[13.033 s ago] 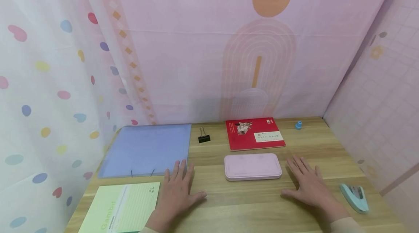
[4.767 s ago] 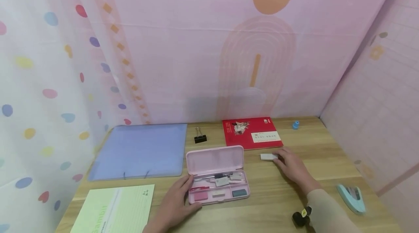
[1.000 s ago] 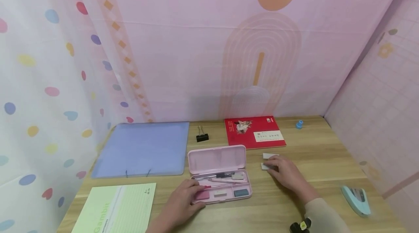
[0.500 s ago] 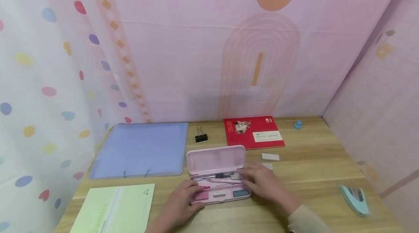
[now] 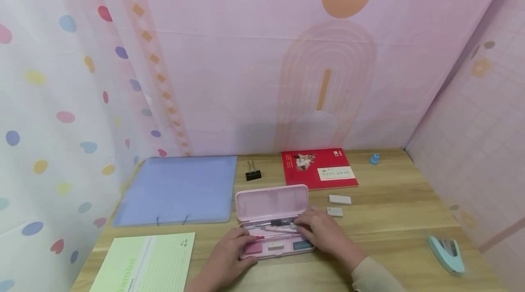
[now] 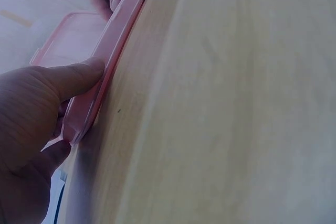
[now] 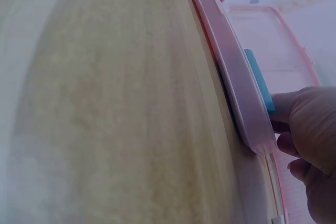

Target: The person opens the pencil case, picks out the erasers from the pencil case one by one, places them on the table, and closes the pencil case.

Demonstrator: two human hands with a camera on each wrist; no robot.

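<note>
One wooden desk (image 5: 393,237) bearing the following, largest first. Translucent blue plastic folder (image 5: 178,189), flat at the back left. Pale green lined notebook (image 5: 143,262), front left, printed "Gambit" along its cover edge. Red softcover book (image 5: 319,168) with a white label, back centre; its writing is too small to read. Pink plastic pencil case (image 5: 271,203), lid raised, at the desk's centre in front of the red book; tray holds a pink pen (image 5: 275,229), a pink eraser (image 5: 253,248), a teal eraser (image 5: 302,245) and a small white piece. Left hand (image 5: 227,255) grips the case's front left corner, thumb pressed along the rim (image 6: 113,61). Right hand (image 5: 324,233) lies over the tray's right end, fingertips curled at the pen area; whether they pinch anything cannot be told. Mint-green stapler (image 5: 447,250), front right. Black binder clip (image 5: 253,173), between folder and book. Two white erasers (image 5: 339,199), just right of the case. Small blue cap-shaped item (image 5: 374,159), back right.
</note>
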